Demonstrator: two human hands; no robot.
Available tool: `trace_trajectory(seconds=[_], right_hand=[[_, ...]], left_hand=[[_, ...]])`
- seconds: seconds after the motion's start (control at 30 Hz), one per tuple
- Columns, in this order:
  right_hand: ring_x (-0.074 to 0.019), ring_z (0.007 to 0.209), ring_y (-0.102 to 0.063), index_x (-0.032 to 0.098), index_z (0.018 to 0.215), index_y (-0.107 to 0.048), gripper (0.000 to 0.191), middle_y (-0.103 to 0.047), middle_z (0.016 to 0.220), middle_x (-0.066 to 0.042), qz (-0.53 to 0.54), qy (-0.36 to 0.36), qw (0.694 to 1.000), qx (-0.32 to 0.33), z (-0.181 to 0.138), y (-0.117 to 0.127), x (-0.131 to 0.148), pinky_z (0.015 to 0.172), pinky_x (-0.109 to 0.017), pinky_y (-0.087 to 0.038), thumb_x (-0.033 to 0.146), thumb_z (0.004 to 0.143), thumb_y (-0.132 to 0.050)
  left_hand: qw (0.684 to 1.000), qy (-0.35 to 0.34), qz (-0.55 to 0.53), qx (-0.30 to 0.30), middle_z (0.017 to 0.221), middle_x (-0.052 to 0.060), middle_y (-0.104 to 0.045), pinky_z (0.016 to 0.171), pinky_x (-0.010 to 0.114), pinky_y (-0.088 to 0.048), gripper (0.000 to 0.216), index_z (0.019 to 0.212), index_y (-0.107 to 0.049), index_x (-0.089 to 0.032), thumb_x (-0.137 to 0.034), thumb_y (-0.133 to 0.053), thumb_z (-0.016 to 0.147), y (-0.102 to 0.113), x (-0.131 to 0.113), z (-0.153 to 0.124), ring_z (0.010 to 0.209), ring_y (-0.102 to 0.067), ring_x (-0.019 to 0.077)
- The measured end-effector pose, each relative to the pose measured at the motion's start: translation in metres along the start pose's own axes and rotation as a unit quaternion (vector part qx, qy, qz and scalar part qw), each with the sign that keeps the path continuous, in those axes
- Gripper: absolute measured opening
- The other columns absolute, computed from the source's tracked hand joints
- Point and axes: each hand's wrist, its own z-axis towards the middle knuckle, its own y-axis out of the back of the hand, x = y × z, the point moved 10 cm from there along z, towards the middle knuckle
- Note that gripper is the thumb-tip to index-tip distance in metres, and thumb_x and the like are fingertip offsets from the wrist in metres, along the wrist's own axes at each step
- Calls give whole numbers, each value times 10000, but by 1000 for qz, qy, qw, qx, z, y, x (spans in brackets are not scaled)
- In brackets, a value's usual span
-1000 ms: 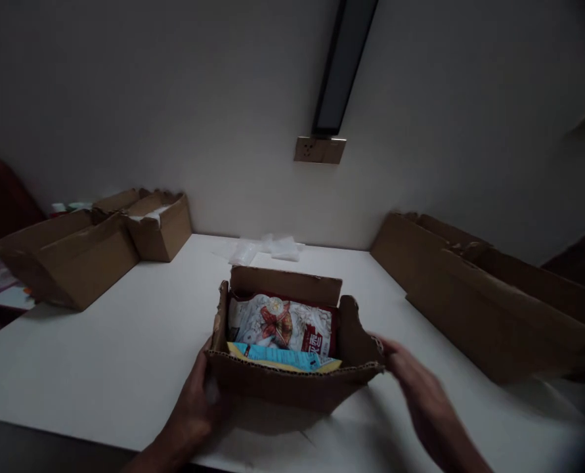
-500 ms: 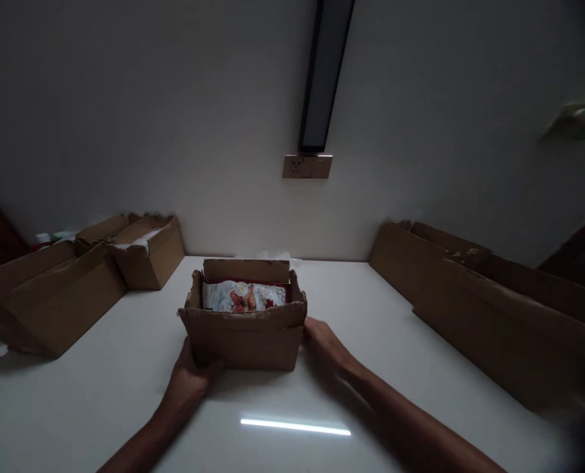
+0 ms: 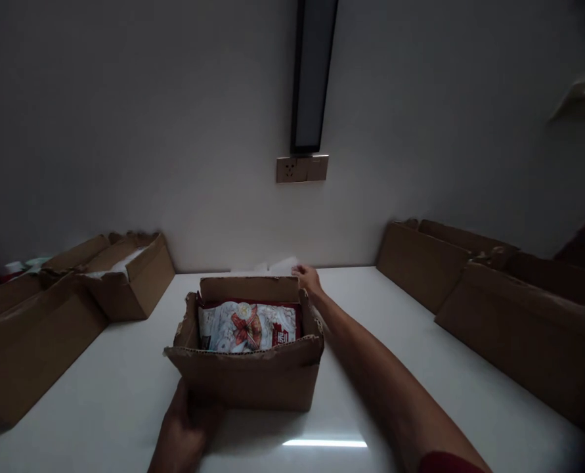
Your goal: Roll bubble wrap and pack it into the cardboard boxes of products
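Note:
An open cardboard box point(image 3: 253, 384) with torn rims stands in the middle of the white table. Inside it lies a printed packet point(image 3: 245, 326), white with a red-orange flower-like picture and a red edge. My left hand point(image 3: 180, 427) holds the box at its lower front-left corner, its fingertips hidden in shadow under the edge. Beyond the box's back right corner, my right hand point(image 3: 308, 278) has its fingers pinched on the edge of a thin white sheet point(image 3: 282, 264) by the wall. What the sheet is made of I cannot make out.
On the left stand a long cardboard box point(image 3: 41, 355) and a smaller box point(image 3: 147, 282) with something white in it. More cardboard boxes point(image 3: 523, 315) line the right side. A wall with a socket plate point(image 3: 302, 169) closes off the table point(image 3: 390, 309) at the back.
My right hand has left the box's right side and reached back to the white sheet. The box looks closer and more of the packet shows. My left hand stays at the box's corner.

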Motion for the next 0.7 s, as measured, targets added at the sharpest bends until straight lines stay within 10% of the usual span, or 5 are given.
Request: trace_trajectory(seconds=[0.27,0.5,0.7], right_hand=[[-260,881,-693,149,946,-744,399,-747,917,-80,86,10,982,169,-154,83,-36,806,-415,-559,524,851,-645],[-273,1357,-503,318,1062,-750,228,-699,1270,-43,-15,124,954,272,-291,114,-22,1105,-580,-400,376,941,-564],[-245,1331,-525,350,1281,-649,366,-642,1356,-35,-112,185,944,251,-324,129,-3,1085,-546,-446,243,959,-509]], left_hand=[[999,17,31,32,1167,121,-721,938,463,-567,657,1239,-546,-161,-471,-707,682,4,-6,0,1116,-670,357],[997,-12,70,35,1244,161,-658,1027,504,-499,693,1311,-493,-136,-451,-679,723,8,-26,-5,1168,-619,351],[952,-237,168,-100,1422,177,-491,1133,558,-374,660,1464,-374,-163,-339,-591,867,44,-75,-75,1334,-471,344]])
